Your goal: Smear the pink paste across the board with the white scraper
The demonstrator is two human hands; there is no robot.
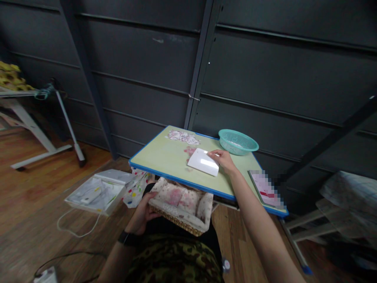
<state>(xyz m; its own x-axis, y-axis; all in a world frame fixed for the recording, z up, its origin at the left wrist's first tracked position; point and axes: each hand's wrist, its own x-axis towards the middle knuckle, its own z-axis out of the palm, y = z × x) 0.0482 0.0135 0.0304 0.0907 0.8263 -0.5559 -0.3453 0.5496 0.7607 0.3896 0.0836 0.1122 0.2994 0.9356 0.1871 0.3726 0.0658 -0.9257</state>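
My right hand [224, 159] rests on the small yellow-green table [165, 159] with its fingers closed on the far edge of a white flat card [204, 162]. Under the card lies a pink patterned piece [190, 150]. A pile of similar pink-and-white pieces [182, 136] sits at the table's far edge. My left hand [146, 210] grips the near left side of a wicker basket [182, 204] lined with cloth, held on my lap just below the table's front edge. The basket contains pink patterned pieces.
A teal plastic bowl [238, 141] stands at the table's far right. A booklet [266, 188] lies at the near right corner. On the wooden floor to the left are an open white box [97, 191] with a cable and a spotted bag [136, 188]. A dark wall is behind.
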